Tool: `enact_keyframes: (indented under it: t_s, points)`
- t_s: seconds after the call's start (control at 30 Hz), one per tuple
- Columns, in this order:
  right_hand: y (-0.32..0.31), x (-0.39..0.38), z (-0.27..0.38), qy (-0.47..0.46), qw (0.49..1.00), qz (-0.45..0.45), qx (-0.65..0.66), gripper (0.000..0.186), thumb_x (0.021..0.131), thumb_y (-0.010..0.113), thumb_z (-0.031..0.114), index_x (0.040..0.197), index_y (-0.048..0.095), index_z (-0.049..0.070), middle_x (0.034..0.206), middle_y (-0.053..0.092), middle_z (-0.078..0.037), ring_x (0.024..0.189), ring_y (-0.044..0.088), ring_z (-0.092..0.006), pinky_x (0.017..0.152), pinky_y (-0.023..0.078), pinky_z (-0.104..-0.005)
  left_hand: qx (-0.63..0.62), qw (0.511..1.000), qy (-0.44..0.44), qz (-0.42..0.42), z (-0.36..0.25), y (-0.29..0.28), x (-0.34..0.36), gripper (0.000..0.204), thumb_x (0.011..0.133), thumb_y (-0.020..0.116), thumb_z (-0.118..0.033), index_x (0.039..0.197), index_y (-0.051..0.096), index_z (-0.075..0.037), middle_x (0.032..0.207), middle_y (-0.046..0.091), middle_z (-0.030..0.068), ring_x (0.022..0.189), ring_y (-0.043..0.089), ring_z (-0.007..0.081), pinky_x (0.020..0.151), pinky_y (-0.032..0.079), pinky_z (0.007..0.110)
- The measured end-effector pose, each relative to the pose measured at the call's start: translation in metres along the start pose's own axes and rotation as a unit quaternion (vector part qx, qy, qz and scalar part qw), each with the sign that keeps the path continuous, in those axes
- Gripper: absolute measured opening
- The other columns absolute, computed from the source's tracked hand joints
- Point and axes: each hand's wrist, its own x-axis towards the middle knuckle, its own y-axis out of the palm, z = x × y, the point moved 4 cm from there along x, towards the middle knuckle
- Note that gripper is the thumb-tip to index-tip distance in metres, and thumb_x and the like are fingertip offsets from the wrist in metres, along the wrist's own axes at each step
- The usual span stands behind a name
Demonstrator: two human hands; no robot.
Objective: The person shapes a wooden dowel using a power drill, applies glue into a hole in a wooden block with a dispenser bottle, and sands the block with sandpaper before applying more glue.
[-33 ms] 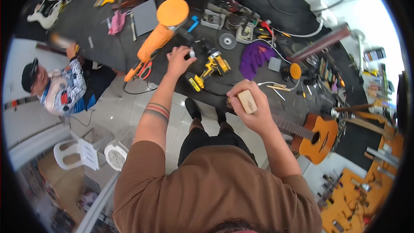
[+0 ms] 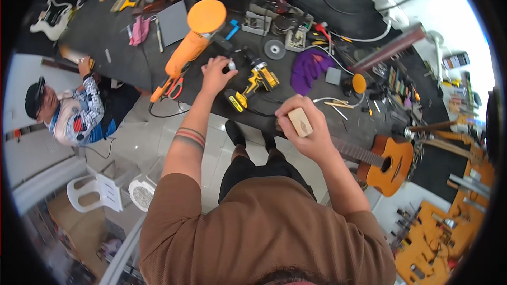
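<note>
Left hand [image 2: 215, 75] covers most of a small white object [image 2: 231, 65] on the dark bench [image 2: 127, 66]; can't tell what it is. Fingers curled down on it, arm stretched forward, just beside the yellow drill [image 2: 252, 83] and the orange polisher [image 2: 193, 42]. Right hand [image 2: 306, 129] raised nearer the body, fingers wrapped round a pale wooden block [image 2: 300, 122], thumb on its face. Guitar [image 2: 383, 162] neck partly hidden behind that wrist. No visible change from the earlier frame; both hands same pose.

Labels around my bench

A yellow label [image 2: 236, 101] with dark print sits on my cordless drill's [image 2: 252, 83] battery base; no screens
</note>
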Motion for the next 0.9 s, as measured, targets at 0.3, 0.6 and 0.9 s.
enact_keyframes:
  t_s: [0.3,0.6,0.9]
  points:
    - [-0.013,-0.002,0.04,-0.079,0.997,0.022,-0.012,0.022,0.097,0.075,-0.008,0.114,0.067,0.005,0.105,0.073,-0.009,0.092,0.072,-0.0218,0.083,0.057,-0.0354,-0.462,0.88,-0.022,-0.111,-0.061,-0.084,-0.079,0.035,0.091,0.091,0.004,0.109,0.063,-0.005,0.112,0.064,0.0017,0.097,0.069,0.0106,0.08,0.06,0.027]
    - [0.001,-0.017,0.057,-0.161,0.963,0.204,0.075,0.025,0.094,0.082,0.003,0.115,0.067,0.008,0.104,0.071,-0.01,0.094,0.073,-0.0335,0.086,0.058,-0.0411,-0.506,0.821,-0.086,-0.251,-0.191,-0.174,-0.261,0.04,0.088,0.094,-0.002,0.114,0.064,-0.006,0.119,0.063,0.0055,0.099,0.07,0.0154,0.081,0.06,0.03]
    - [0.025,-0.058,0.082,-0.24,0.882,0.379,0.142,0.024,0.096,0.081,0.007,0.114,0.067,0.01,0.102,0.07,-0.01,0.091,0.072,-0.0329,0.081,0.057,-0.0415,-0.279,0.85,-0.157,-0.418,-0.323,-0.202,-0.422,0.042,0.093,0.096,-0.017,0.125,0.075,0.002,0.127,0.058,0.0072,0.114,0.058,0.0173,0.096,0.048,0.031]
